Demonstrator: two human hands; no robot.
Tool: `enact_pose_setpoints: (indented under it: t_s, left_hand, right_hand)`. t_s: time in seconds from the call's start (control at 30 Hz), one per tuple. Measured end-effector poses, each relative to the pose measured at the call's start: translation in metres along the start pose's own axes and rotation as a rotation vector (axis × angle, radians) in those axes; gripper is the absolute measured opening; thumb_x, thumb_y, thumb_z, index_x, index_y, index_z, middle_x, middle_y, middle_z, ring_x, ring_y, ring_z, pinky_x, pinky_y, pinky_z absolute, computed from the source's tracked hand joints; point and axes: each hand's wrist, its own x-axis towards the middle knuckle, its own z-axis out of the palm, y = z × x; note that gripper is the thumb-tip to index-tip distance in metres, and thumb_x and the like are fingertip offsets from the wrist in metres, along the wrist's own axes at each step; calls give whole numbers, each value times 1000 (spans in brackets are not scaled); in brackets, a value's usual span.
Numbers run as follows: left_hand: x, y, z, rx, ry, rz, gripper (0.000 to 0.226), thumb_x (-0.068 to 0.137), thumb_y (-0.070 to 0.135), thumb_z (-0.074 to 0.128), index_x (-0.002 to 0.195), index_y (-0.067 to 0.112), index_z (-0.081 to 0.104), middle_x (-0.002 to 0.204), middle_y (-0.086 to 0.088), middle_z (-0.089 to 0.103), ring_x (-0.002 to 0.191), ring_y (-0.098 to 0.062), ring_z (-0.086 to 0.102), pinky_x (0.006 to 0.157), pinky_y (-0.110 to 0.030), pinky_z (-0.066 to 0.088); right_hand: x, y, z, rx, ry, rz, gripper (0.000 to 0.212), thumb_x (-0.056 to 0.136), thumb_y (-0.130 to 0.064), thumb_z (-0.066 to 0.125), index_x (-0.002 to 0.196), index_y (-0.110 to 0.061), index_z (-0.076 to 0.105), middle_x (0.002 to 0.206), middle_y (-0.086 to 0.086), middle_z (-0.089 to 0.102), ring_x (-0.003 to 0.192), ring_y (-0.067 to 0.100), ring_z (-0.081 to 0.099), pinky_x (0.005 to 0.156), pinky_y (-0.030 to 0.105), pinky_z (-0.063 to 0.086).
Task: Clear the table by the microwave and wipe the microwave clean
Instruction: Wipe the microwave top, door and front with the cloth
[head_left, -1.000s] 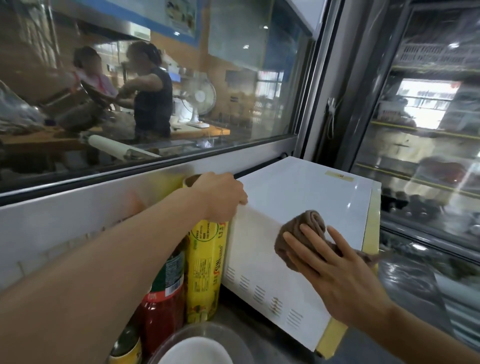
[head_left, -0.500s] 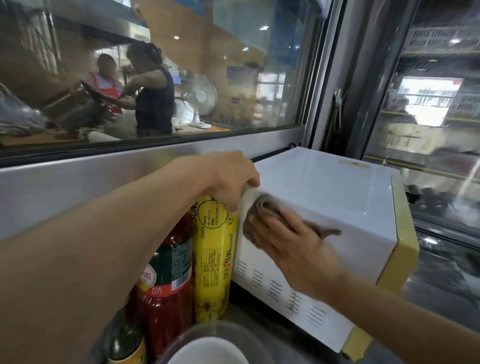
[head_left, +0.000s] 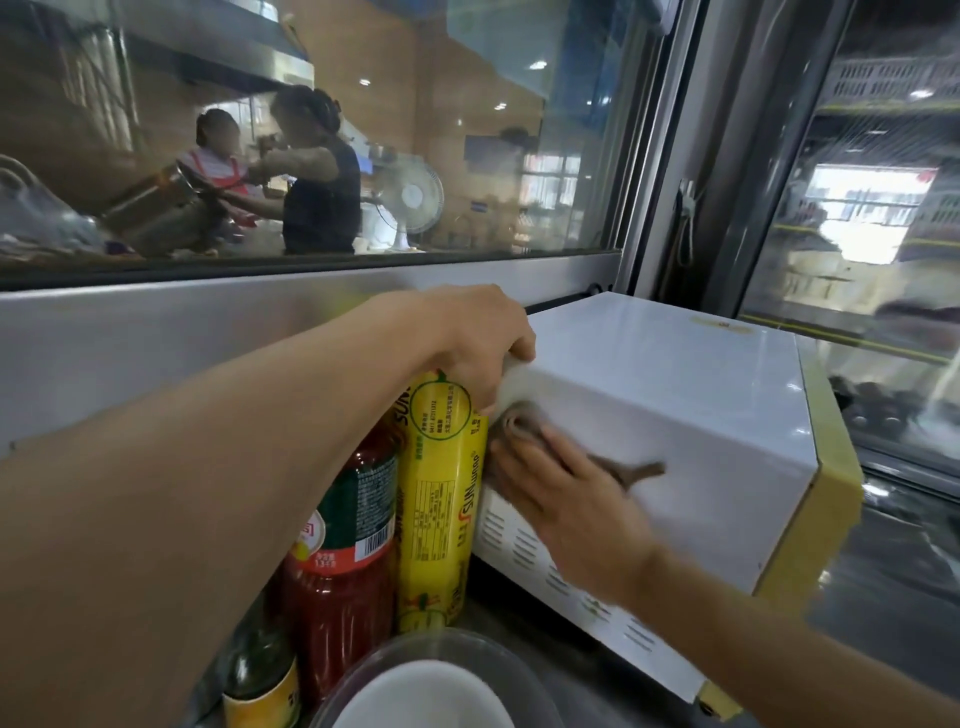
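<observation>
Right hand (head_left: 566, 514) flat on brown cloth (head_left: 524, 426) against microwave (head_left: 675, 415) side, left hand (head_left: 478, 338) gripping yellow roll (head_left: 436, 499)

The microwave (head_left: 649, 415) top is bare and open from above. Its vented side wall is crowded: a tall yellow roll (head_left: 441, 493) stands just beside the rear corner, touching or nearly so, with a red sauce bottle (head_left: 343, 561) and a dark bottle (head_left: 265, 686) packed against it along the steel wall (head_left: 156, 338). A clear bowl (head_left: 441, 680) blocks the near counter (head_left: 561, 670). The left hand (head_left: 478, 338) fills the corner above the roll; the right hand (head_left: 566, 499) and brown cloth (head_left: 524, 426) cover the upper side panel.
</observation>
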Motion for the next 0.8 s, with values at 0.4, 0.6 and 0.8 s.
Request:
enact_pose_setpoints:
  t_s: [0.4, 0.6, 0.8]
  left_hand:
    - [-4, 6, 0, 30, 37, -8, 50, 82, 37, 63, 131, 34, 52, 131, 3, 52, 124, -21, 45, 93, -39, 47]
    - [-5, 7, 2, 100, 73, -2, 35, 83, 36, 56, 117, 29, 62, 123, 4, 56, 117, -21, 49, 88, -39, 49]
    - [-8, 16, -3, 405, 190, 75, 40, 93, 45, 42, 130, 32, 51, 128, 5, 58, 127, -19, 39, 103, -46, 27]
  right_hand:
    - [-16, 48, -22, 151, 204, 232, 60, 83, -18, 27, 140, -8, 40, 146, 13, 41, 139, 31, 22, 116, 48, 5]
    - [-63, -9, 8, 115, -56, -81, 68, 67, -31, 71, 130, -14, 56, 145, 9, 44, 138, 29, 29, 117, 49, -9]
    - [-67, 46, -21, 110, 159, 132, 56, 84, -21, 30, 136, -11, 47, 147, 11, 40, 139, 32, 22, 117, 49, -1]
